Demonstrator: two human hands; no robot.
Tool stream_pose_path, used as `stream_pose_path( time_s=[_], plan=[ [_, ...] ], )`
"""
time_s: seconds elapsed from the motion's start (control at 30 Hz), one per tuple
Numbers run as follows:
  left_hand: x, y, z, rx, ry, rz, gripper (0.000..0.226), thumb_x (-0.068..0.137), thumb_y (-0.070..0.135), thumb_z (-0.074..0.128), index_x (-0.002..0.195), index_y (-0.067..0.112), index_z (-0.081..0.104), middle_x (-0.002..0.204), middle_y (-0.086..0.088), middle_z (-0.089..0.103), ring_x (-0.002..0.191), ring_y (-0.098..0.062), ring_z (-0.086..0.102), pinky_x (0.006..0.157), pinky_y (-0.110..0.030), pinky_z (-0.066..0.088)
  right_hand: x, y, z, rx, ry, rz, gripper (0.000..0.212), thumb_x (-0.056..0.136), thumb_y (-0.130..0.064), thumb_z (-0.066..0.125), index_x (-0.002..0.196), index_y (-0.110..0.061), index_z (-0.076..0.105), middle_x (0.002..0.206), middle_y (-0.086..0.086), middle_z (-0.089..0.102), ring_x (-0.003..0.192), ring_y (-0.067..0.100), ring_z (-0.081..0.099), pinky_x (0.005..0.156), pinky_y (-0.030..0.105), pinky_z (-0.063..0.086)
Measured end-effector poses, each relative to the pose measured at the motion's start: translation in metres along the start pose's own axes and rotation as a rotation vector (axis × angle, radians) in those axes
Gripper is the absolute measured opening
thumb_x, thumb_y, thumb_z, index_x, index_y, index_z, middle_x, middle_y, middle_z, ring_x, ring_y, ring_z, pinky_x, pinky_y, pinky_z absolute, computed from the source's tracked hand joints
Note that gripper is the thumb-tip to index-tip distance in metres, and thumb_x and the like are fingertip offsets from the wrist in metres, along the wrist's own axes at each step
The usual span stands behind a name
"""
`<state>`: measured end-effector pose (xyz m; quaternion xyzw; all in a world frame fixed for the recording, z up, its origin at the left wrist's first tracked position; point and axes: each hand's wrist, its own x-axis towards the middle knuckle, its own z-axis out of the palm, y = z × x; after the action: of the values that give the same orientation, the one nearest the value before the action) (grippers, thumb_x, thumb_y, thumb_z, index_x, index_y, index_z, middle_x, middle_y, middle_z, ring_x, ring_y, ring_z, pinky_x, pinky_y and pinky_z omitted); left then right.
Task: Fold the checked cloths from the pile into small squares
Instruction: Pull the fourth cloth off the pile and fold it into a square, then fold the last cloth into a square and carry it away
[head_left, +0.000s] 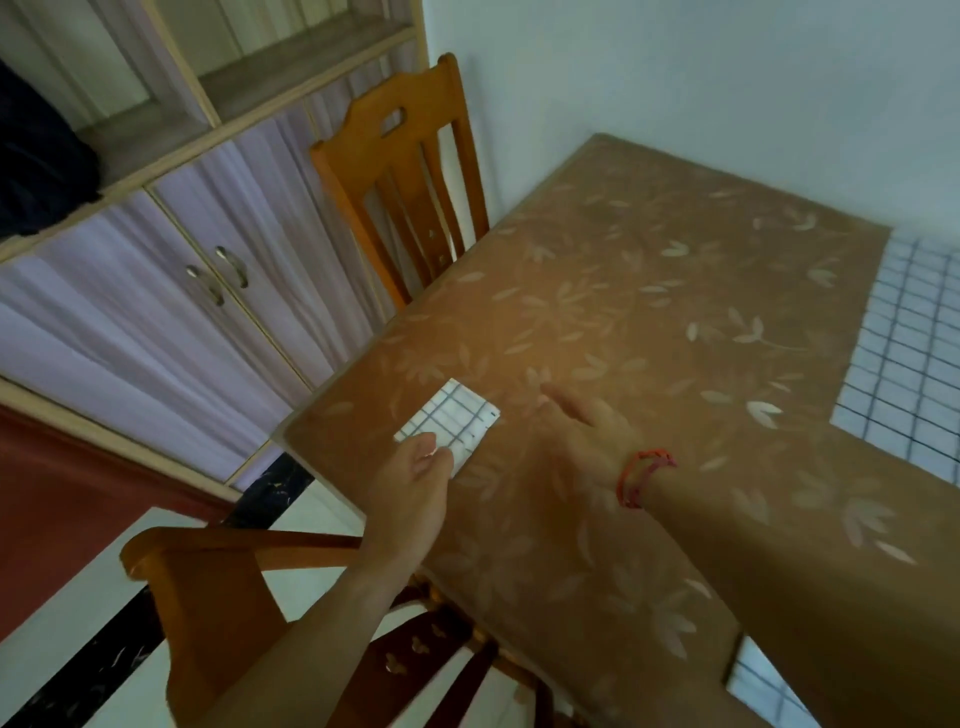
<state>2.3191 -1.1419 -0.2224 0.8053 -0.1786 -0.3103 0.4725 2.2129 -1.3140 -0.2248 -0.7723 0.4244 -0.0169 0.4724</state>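
The folded checked cloth (452, 422) lies near the left corner of the worktop (649, 291), with the left hand (415, 470) resting straight fingers on its near edge. The right hand (587, 431) is released, flat and empty just beside it. Risk: a careless lift or sideways brush could spring the folds open or push the square over the nearby edge, while the pile of checked cloths (909, 353) waits well apart at the right.

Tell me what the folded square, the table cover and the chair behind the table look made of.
Folded square: thin cloth, matte white with dark grid lines, lying in flat layers. Table cover: brown sheet with a pale leaf print and a faint sheen, possibly vinyl or coated fabric; the look leaves it open. Chair: wood, orange-brown, seemingly varnished, since its slats catch the light.
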Motion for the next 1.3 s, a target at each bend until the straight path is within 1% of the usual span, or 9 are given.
stream_pose_path(
  time_s=[0.07,0.1,0.17,0.3,0.5,0.7,0.97,1.2,1.3],
  plan=[
    [-0.009,0.011,0.007,0.095,-0.03,0.09,0.026,0.101,0.028,0.048,0.125,0.03,0.055,0.115,0.016,0.056,0.11,-0.004,0.053,0.088,-0.019,0.044,-0.026,0.01,-0.018,0.012,0.055,0.001,0.034,0.098,-0.044,0.043,0.129,-0.034,0.052,0.116,-0.014,0.06,0.1,0.002,0.059,0.083,0.009,0.038],
    [-0.014,0.016,0.011,0.151,-0.041,0.148,0.021,0.1,0.028,0.049,0.118,0.037,0.055,0.111,0.02,0.056,0.107,-0.002,0.053,0.087,-0.016,0.043,-0.037,0.018,-0.027,-0.016,0.076,-0.009,0.037,0.097,-0.045,0.043,0.131,-0.032,0.052,0.119,-0.012,0.061,0.104,0.004,0.059,0.084,0.01,0.036],
    [-0.024,0.03,0.02,0.254,-0.061,0.253,0.015,0.1,0.03,0.049,0.101,0.045,0.051,0.101,0.025,0.053,0.098,0.0,0.054,0.076,-0.01,0.041,-0.064,0.029,-0.048,-0.062,0.127,-0.022,0.044,0.097,-0.046,0.043,0.137,-0.03,0.048,0.128,-0.003,0.06,0.115,0.013,0.056,0.09,0.019,0.038],
    [-0.047,0.052,0.041,0.493,-0.147,0.384,0.044,0.099,0.042,0.047,0.139,0.026,0.044,0.139,0.011,0.041,0.131,-0.009,0.037,0.102,-0.025,0.033,-0.109,0.049,-0.086,-0.132,0.195,-0.037,0.047,0.097,-0.05,0.041,0.14,-0.031,0.043,0.134,-0.002,0.055,0.123,0.015,0.05,0.101,0.031,0.041],
    [-0.084,0.085,0.088,0.769,-0.249,0.64,0.06,0.095,0.055,0.038,0.142,0.019,0.042,0.154,-0.002,0.029,0.137,-0.017,0.032,0.11,-0.035,0.032,-0.185,0.081,-0.137,-0.344,0.33,-0.007,0.05,0.096,-0.053,0.037,0.141,-0.031,0.038,0.139,-0.001,0.049,0.127,0.02,0.043,0.105,0.038,0.037],
    [-0.126,0.118,0.145,0.81,-0.393,0.768,0.058,0.1,0.045,0.041,0.149,0.016,0.032,0.159,-0.004,0.017,0.145,-0.021,0.016,0.115,-0.035,0.021,-0.256,0.127,-0.178,-0.492,0.449,0.123,0.057,0.096,-0.057,0.033,0.145,-0.029,0.033,0.145,0.0,0.04,0.131,0.022,0.039,0.106,0.043,0.036],
    [-0.158,0.133,0.205,0.861,-0.506,0.987,0.066,0.091,0.057,0.025,0.143,0.019,0.039,0.149,-0.003,0.03,0.135,-0.022,0.032,0.104,-0.035,0.034,-0.322,0.179,-0.211,-0.52,0.55,0.295,0.055,0.095,-0.056,0.034,0.143,-0.031,0.031,0.149,0.003,0.035,0.13,0.027,0.039,0.107,0.044,0.033],
    [-0.161,0.133,0.247,0.924,-0.547,1.007,0.066,0.089,0.061,0.02,0.137,0.022,0.041,0.149,-0.001,0.028,0.135,-0.02,0.031,0.106,-0.039,0.037,-0.334,0.202,-0.23,-0.491,0.589,0.359,0.054,0.094,-0.055,0.033,0.144,-0.035,0.029,0.147,0.0,0.034,0.13,0.026,0.038,0.106,0.041,0.03],
    [-0.16,0.135,0.265,0.932,-0.582,0.985,0.059,0.096,0.056,0.031,0.145,0.024,0.034,0.155,-0.004,0.023,0.141,-0.022,0.024,0.111,-0.038,0.029,-0.328,0.213,-0.235,-0.489,0.578,0.371,0.055,0.094,-0.056,0.031,0.144,-0.035,0.027,0.148,-0.001,0.033,0.129,0.026,0.038,0.107,0.041,0.031]
  ],
)
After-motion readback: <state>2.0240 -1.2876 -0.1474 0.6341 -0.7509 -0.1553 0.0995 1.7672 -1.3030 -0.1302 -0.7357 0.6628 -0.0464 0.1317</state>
